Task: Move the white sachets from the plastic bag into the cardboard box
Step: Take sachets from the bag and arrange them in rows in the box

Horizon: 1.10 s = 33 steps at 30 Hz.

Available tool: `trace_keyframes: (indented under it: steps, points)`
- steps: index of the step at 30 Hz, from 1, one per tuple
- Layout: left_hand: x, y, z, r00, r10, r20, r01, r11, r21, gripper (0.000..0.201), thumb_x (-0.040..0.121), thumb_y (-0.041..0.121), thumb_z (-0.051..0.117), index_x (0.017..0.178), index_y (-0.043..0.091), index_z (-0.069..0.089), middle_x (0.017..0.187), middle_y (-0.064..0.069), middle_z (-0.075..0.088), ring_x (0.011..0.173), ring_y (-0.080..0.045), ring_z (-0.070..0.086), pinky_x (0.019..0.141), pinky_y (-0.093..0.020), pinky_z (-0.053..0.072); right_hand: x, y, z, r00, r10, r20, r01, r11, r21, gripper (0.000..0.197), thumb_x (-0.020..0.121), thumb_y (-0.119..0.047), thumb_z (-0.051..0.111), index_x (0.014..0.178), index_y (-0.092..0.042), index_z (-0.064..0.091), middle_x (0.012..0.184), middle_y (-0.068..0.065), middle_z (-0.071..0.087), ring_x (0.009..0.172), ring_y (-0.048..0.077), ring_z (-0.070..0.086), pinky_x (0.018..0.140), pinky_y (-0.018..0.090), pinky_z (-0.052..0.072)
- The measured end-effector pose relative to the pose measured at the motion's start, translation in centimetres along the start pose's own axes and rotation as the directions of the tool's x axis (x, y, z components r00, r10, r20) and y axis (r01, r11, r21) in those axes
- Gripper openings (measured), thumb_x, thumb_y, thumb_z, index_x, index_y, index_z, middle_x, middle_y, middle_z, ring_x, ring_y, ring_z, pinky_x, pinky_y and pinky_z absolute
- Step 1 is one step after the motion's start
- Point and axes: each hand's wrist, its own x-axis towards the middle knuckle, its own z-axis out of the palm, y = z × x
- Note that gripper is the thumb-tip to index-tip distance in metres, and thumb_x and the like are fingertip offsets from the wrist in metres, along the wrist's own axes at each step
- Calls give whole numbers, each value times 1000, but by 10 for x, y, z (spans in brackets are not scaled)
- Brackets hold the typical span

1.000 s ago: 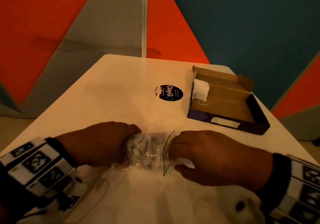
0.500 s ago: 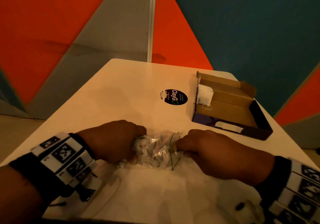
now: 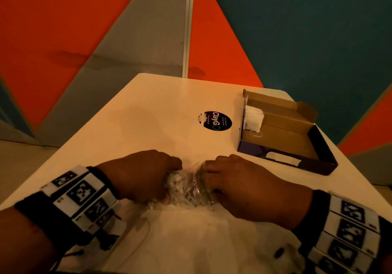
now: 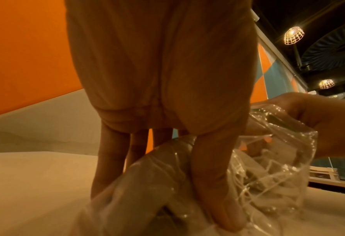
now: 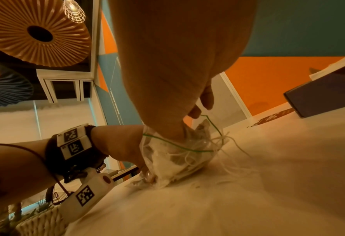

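A clear plastic bag with a green-edged mouth lies on the white table between my hands. It holds several white sachets with strings. My left hand grips the bag's closed end, thumb pressed on the plastic. My right hand has its fingers in the bag's mouth; what they touch inside is hidden. The open cardboard box stands at the far right with one white sachet in its left end.
A round black sticker lies on the table left of the box. Loose strings trail out of the bag's mouth onto the table. Orange, grey and teal wall panels rise behind the table's far edge.
My right hand has pushed leftward into the bag's mouth, so the hands are closer together and less of the bag shows. The left hand keeps its grip.
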Motion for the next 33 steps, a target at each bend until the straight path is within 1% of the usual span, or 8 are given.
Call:
trace_keyframes:
  steps: [4, 7, 11, 14, 18, 24, 30, 33]
  points:
    - [0, 0, -1, 1000, 4, 1, -4, 1000, 2, 50, 74, 38, 80, 118, 36, 57, 111, 11, 65, 99, -11, 60, 89, -36, 51, -4, -1, 6, 994, 14, -106, -13, 1000, 13, 22, 83, -28, 67, 105, -29, 66, 106, -9, 64, 88, 12, 58, 71, 23, 40]
    - [0, 0, 0, 1000, -1, 3, 1, 1000, 5, 54, 73, 40, 80, 121, 36, 56, 115, 10, 64, 103, -12, 60, 91, -36, 51, -10, 0, 10, 982, 100, -163, -100, 995, 6, 34, 72, -38, 77, 104, -30, 66, 100, -11, 66, 83, 9, 61, 69, 18, 43]
    - [1, -1, 0, 1000, 4, -2, -4, 1000, -7, 52, 73, 40, 81, 119, 36, 57, 115, 11, 64, 101, -10, 60, 89, -34, 51, -12, 3, 10, 997, 77, -9, -77, 997, -22, 26, 84, -44, 64, 108, -35, 69, 99, -14, 64, 87, 8, 53, 66, 19, 33]
    - [1, -1, 1, 1000, -3, -1, 3, 1000, -3, 53, 73, 40, 81, 119, 37, 57, 115, 12, 64, 101, -9, 60, 88, -33, 51, -13, 5, 11, 998, 53, -36, -55, 997, -58, 22, 82, -42, 63, 101, -37, 72, 91, -16, 64, 79, 6, 51, 57, 15, 31]
    - [2, -2, 2, 1000, -5, 3, 5, 1000, -11, 50, 73, 38, 81, 117, 37, 57, 112, 12, 64, 98, -9, 60, 85, -32, 51, -18, 7, 11, 992, 60, -108, -63, 998, -27, 19, 77, -38, 72, 96, -35, 72, 99, -13, 66, 83, 10, 57, 61, 21, 47]
    - [3, -1, 2, 1000, -15, -8, 14, 1000, -22, 50, 70, 39, 82, 114, 40, 57, 112, 13, 63, 98, -8, 60, 86, -33, 51, -26, 8, 15, 990, 70, -123, -70, 998, 8, 22, 76, -37, 72, 98, -35, 68, 101, -14, 67, 85, 10, 59, 65, 24, 53]
    - [4, -1, 1, 1000, -12, -4, 12, 1000, -18, 49, 71, 38, 81, 115, 38, 58, 110, 13, 64, 96, -7, 60, 86, -33, 53, -14, 4, 16, 984, 73, -160, -88, 993, -84, 17, 76, -39, 73, 92, -34, 73, 87, -13, 66, 73, 10, 57, 55, 22, 43]
    - [3, -1, 1, 1000, -14, 6, 14, 1000, -22, 49, 74, 36, 80, 117, 37, 58, 110, 13, 64, 95, -6, 60, 81, -26, 52, -10, 2, 16, 983, 43, -181, -66, 990, -123, 14, 74, -38, 76, 88, -34, 74, 82, -13, 65, 69, 9, 55, 53, 22, 40]
